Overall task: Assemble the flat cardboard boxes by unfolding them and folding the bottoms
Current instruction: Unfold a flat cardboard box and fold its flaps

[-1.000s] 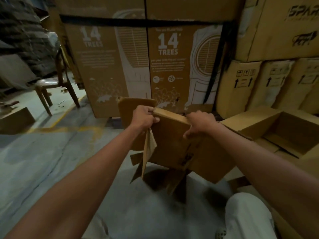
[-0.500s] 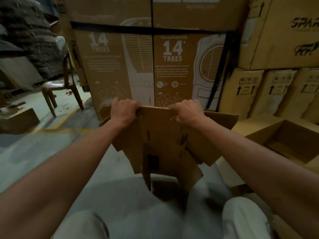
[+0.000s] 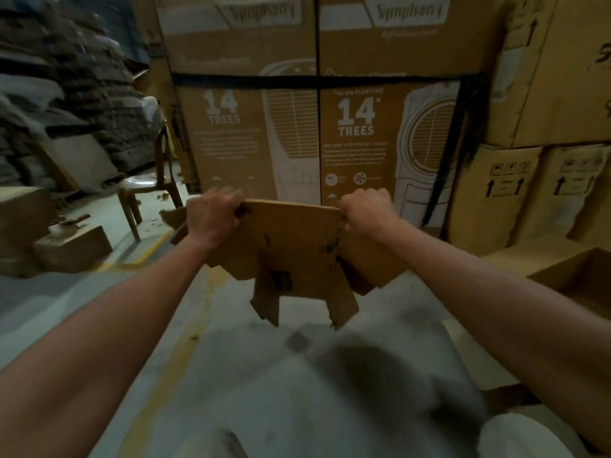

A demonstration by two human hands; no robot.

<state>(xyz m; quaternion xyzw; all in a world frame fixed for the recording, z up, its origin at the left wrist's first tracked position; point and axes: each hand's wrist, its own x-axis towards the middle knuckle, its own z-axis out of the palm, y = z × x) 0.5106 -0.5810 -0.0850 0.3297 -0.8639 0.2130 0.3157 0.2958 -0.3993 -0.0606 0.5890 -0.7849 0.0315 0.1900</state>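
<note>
A brown cardboard box (image 3: 291, 246) hangs in the air in front of me, partly unfolded, its loose bottom flaps dangling toward the floor. My left hand (image 3: 213, 216) grips the box's top left corner with curled fingers. My right hand (image 3: 365, 213) grips the top right corner the same way. The box's near panel faces me and carries a small dark label. Its far side is hidden.
Large printed cartons (image 3: 317, 127) stand stacked right behind the box, with more cartons (image 3: 529, 193) to the right. An open cardboard box (image 3: 582, 279) sits on the floor at right. A chair (image 3: 148, 186) and a small box (image 3: 72, 246) stand at left. My knee (image 3: 525, 434) shows at bottom right.
Both hands have spread apart along the box's top edge, pulling it wider and raising it. The box has turned from edge-on to face me, with the flaps now hanging below.
</note>
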